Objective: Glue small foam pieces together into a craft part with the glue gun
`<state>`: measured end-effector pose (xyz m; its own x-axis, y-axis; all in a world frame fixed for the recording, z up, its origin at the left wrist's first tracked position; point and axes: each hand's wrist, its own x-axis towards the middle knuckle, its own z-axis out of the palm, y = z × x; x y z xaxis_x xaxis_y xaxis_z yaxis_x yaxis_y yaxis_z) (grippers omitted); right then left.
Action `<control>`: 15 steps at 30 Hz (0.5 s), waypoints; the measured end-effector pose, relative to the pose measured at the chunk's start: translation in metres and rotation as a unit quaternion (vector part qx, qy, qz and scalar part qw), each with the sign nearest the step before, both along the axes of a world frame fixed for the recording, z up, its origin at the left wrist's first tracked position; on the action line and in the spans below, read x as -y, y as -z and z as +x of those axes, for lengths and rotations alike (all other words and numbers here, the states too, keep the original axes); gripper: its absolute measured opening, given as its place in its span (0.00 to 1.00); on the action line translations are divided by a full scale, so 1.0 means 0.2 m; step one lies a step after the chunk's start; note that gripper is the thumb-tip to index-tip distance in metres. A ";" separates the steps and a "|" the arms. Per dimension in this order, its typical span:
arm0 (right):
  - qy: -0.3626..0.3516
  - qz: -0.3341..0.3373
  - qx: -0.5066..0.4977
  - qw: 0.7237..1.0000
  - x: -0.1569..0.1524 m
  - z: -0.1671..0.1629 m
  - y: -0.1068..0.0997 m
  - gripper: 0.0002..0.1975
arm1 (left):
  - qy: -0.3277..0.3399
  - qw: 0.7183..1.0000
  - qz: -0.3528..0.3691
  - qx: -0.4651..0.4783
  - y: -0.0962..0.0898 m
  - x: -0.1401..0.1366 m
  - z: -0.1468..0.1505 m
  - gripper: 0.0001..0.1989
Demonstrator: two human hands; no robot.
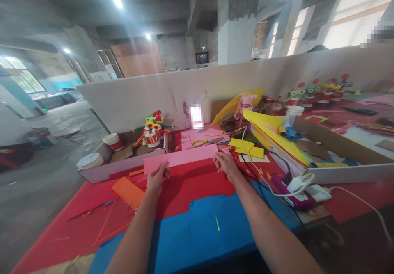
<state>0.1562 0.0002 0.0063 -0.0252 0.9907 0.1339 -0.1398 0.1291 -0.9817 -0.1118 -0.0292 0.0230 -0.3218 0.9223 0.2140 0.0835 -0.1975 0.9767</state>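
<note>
A long strip of pink paper (181, 158) stretches between my two hands above red paper sheets (191, 183). My left hand (158, 178) pinches its lower left part, thumb on top. At the strip's right end, my right hand (226, 163) has its fingers closed on the edge. Just beyond the strip lie scissors with yellow handles (207, 142) on a pink sheet (191, 136). Blue paper (197, 229) spreads below, between my forearms, with a thin yellow sliver (217, 222) on it. An orange paper piece (129, 192) is left of my left hand.
A shallow box (123, 169) at left holds paper cups and a cup figure (152, 132). At right stand a box (347, 175) with yellow paper and a purple power strip (292, 194) with trailing cables. A white partition (147, 97) runs behind the table.
</note>
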 end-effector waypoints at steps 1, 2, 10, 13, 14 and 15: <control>0.008 0.002 0.007 1.000 0.00 0.02 0.00 0.25 | -0.002 1.000 0.007 0.013 0.00 -0.01 -0.02 0.19; 0.017 0.004 0.015 1.000 0.00 0.03 0.00 0.25 | -0.002 1.000 0.011 0.022 0.00 -0.02 -0.04 0.19; 0.058 -0.025 0.116 0.991 0.11 0.23 -0.02 0.24 | 0.108 0.985 -0.113 -0.072 -0.14 0.06 -0.16 0.20; 0.110 -0.019 0.290 0.951 0.16 0.31 -0.06 0.23 | 0.177 0.939 -0.236 -0.177 -0.16 0.10 -0.19 0.18; 0.147 -0.001 0.351 0.925 0.18 0.31 -0.07 0.22 | 0.192 0.920 -0.268 -0.213 -0.16 0.10 -0.19 0.17; 0.187 0.018 0.401 0.897 0.20 0.30 -0.08 0.20 | 0.200 0.903 -0.291 -0.245 -0.15 0.10 -0.19 0.16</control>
